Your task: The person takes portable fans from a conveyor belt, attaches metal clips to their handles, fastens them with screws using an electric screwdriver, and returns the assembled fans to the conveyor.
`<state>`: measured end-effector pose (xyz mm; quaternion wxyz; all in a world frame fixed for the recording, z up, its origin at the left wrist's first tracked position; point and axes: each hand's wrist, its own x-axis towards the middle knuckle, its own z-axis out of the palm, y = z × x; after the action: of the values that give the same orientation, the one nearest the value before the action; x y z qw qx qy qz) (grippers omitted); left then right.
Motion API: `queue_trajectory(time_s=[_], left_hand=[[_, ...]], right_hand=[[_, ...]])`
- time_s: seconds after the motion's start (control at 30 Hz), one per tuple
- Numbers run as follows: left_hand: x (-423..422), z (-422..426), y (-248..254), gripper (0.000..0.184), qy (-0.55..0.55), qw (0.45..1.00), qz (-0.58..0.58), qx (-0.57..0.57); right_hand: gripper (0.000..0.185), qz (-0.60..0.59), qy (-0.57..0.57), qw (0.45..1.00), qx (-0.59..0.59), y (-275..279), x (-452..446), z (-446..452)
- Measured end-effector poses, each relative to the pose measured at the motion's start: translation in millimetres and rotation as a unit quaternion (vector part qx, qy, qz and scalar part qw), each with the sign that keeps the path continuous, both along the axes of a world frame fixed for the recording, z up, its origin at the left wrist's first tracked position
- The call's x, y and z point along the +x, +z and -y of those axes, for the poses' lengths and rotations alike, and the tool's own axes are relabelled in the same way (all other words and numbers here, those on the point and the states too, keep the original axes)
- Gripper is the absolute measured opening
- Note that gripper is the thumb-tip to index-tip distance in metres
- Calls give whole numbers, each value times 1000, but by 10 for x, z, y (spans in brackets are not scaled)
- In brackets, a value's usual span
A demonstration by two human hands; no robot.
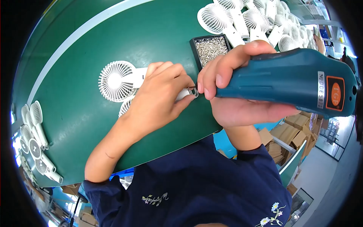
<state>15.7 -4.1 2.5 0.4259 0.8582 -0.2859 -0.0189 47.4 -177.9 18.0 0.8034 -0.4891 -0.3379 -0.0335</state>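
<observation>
My left hand [159,96] is closed around the handle of a white handheld fan [185,93], whose head is mostly hidden behind my wrist. A metal loop shows at the handle's end. A second white handheld fan [116,81] lies just beyond, its handle partly covered by my knuckles. In my right hand [230,111] is a teal electric screwdriver [280,79], held sideways with its front end toward the fan handle. The screwdriver's tip is hidden by my fingers. Behind that hand sits a black tray [195,53] of small silver screws [211,49].
Many white handheld fans [257,20] are heaped at the back right of the green table [75,113]. Several more fans [36,147] lie along the left edge. Cardboard boxes [291,132] stand to the right below the table.
</observation>
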Motion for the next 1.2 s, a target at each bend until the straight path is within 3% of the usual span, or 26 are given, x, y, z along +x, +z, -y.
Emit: queue_trajectory(time_s=[0.23,0.3,0.63,0.73,0.8,1.03,1.2], left_hand=[[-2,5,-11,16,-4,1000,14,3],[-9,8,-33,16,-1,1000,15,4],[-18,20,-60,10,11,999,39,-5],[-13,42,-59,7,18,999,40,-10],[-10,33,-52,7,13,999,41,-1],[-19,18,-34,10,4,1000,29,-2],[-26,23,-32,19,13,999,35,-21]], right_hand=[[104,-43,31,998,39,46,0,-116],[112,-172,-93,979,57,137,-82,-247],[113,-177,-78,979,62,92,-86,-279],[115,-138,-55,987,56,44,-73,-243],[107,-122,7,991,56,14,-55,-193],[100,-34,-23,999,14,-49,-88,-110],[92,0,24,998,62,145,-57,26]])
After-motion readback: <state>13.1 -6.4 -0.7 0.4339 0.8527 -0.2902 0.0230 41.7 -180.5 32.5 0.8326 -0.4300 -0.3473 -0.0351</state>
